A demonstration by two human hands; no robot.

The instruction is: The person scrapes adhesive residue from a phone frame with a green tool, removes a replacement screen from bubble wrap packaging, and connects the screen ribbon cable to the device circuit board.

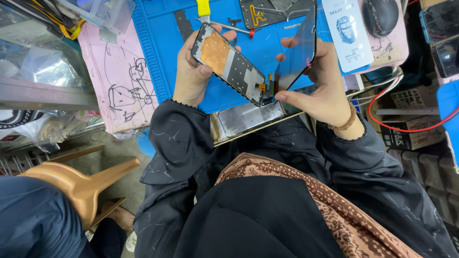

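Blue work mat point(167, 52) covers the bench top w/ ridged left edge; a pink sheet w/ pen doodles point(119, 71) lies just beside that edge, clear plastic box point(103, 12) at its far left corner. Far edge of mat: yellow-handled tool point(203, 8), dark metal plate point(260, 13), thin tweezers point(232, 27). Right side: white card w/ printed drawing point(346, 33), black mouse point(380, 16) on pink pad, red cable point(382, 119) looping off the right edge over cardboard boxes point(406, 129). Left hand point(193, 71) grips a phone frame point(229, 64), inner side up w/ orange patch showing; thumb on the near long edge, fingers wrapped behind, tips showing at far end. Frame tilted, held above mat, low end toward the near edge. Right hand point(325, 86) holds a dark glass screen panel point(299, 48) nearly on edge: thumb at its near bottom corner, forefinger on its face. Panel & frame meet at the low end, where a small orange flex point(270, 82) joins them. A silver phone back point(248, 117) lies on near edge of bench, just under both hands. Mat's center behind hands is bare. Brown plastic stool point(81, 184) stands on floor left of the lap.
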